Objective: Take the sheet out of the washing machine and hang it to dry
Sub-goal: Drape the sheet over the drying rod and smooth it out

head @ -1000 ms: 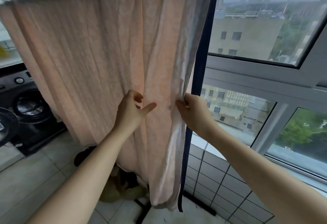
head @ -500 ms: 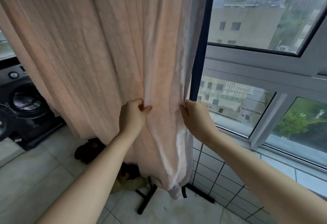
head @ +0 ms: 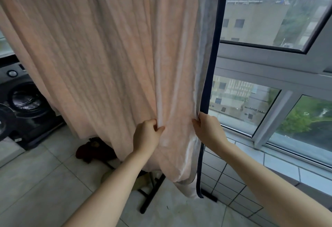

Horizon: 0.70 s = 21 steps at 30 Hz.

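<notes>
A pale pink sheet (head: 100, 50) hangs in long folds from above and fills most of the view, its lower corner reaching near the floor. My left hand (head: 147, 135) pinches a fold of the sheet low down. My right hand (head: 206, 129) grips the sheet's right edge, right beside the dark upright pole of the drying rack (head: 210, 76). The black washing machine (head: 23, 101) stands at the far left with its round door open.
Large windows (head: 269, 61) with a grey frame run along the right, above a tiled ledge. The rack's dark foot (head: 150, 196) lies on the tiled floor under the sheet. Dark and tan shoes (head: 89, 151) sit on the floor behind the sheet.
My left hand closed from an open spread to a pinch on a fold. Both hands slid down the sheet, and the view tilted lower.
</notes>
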Each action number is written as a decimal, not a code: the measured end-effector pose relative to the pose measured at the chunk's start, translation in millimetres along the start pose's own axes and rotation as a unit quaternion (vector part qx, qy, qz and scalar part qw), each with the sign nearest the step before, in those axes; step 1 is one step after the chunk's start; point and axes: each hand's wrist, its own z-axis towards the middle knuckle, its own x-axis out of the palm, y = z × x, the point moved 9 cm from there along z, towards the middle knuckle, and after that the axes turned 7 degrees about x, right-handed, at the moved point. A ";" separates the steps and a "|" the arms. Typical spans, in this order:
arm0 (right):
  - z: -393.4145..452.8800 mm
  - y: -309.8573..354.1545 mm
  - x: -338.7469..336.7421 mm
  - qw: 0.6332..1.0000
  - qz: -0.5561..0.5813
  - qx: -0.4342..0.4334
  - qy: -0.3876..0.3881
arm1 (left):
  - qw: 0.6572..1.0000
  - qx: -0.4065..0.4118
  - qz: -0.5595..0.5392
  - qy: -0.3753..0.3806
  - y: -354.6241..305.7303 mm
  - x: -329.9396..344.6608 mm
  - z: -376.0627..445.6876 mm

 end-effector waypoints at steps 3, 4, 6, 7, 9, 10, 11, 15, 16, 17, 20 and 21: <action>-4.8 10.2 1.8 0.993 0.111 -0.006 0.047 | 1.000 0.001 0.005 0.013 -2.4 9.1 -3.7; -7.0 15.7 2.3 0.986 0.155 -0.006 0.067 | 1.000 0.004 0.005 0.017 -5.0 11.5 -5.4; -10.7 28.6 2.4 0.970 0.225 -0.004 0.096 | 1.000 0.012 -0.003 0.014 -9.2 14.6 -7.4; -11.7 35.8 1.2 0.963 0.248 -0.004 0.101 | 1.000 0.015 -0.010 0.009 -10.1 15.1 -7.8; -9.2 47.5 0.2 0.958 0.270 -0.004 0.093 | 0.999 0.025 -0.028 -0.002 -10.7 15.6 -7.0; -6.9 52.0 -0.8 0.958 0.273 0.000 0.083 | 0.999 0.031 -0.037 -0.006 -11.1 15.4 -6.5; -3.0 54.3 -0.5 0.960 0.272 0.008 0.071 | 0.998 0.038 -0.045 -0.007 -11.3 14.9 -5.7; 10.4 53.3 4.8 0.967 0.246 0.057 0.036 | 0.995 0.053 -0.084 0.022 -8.6 14.0 -0.3; 12.6 52.7 6.2 0.970 0.232 0.063 0.028 | 0.994 0.048 -0.089 0.042 -5.7 14.0 2.3; 14.3 52.5 6.8 0.973 0.220 0.067 0.020 | 0.992 0.037 -0.099 0.063 -0.7 13.9 6.1; 15.0 52.0 5.1 0.978 0.197 0.069 0.000 | 0.974 -0.030 -0.202 0.099 24.9 7.5 24.2; 15.4 50.7 5.2 0.978 0.196 0.071 -0.003 | 0.969 -0.053 -0.226 0.083 38.4 1.2 34.8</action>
